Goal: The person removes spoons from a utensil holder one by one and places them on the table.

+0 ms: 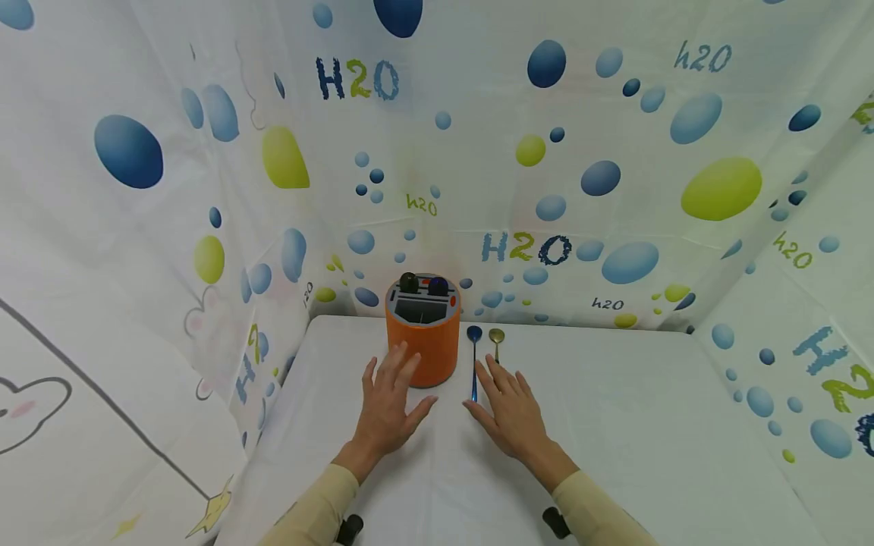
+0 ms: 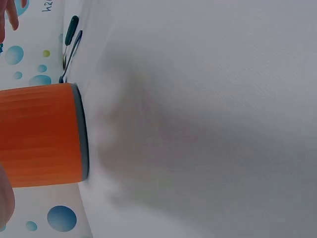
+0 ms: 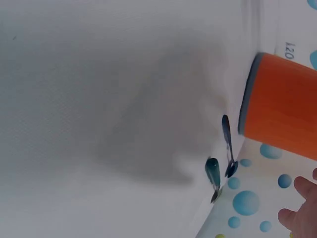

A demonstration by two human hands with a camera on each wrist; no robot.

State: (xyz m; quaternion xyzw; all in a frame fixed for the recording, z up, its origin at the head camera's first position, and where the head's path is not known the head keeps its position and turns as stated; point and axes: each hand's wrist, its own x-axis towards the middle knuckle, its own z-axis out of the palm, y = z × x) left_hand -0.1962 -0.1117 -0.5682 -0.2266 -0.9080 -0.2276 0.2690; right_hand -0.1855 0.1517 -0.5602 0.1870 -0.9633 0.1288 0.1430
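Note:
My left hand (image 1: 391,406) hovers over the near side of an orange cylindrical holder (image 1: 425,349), fingers spread and thumb out to the right. From the head view, its fingertips overlap the holder's lower left front. My right hand (image 1: 508,409) is held with straight, parted fingers, above the near ends of two spoons. One is a long blue spoon (image 1: 474,364), lying with its bowl away from me. Beside it lies a gold-bowled spoon (image 1: 496,336); its dark green handle (image 3: 212,170) shows in the right wrist view but is mostly hidden behind my right hand in the head view. Neither hand grips anything.
The holder's grey top has a dark slot and two round dark knobs (image 1: 409,283) at its back. A white cloth covers the table (image 1: 614,425). White curtains (image 1: 471,152) with blue and green spots rise behind and at both sides.

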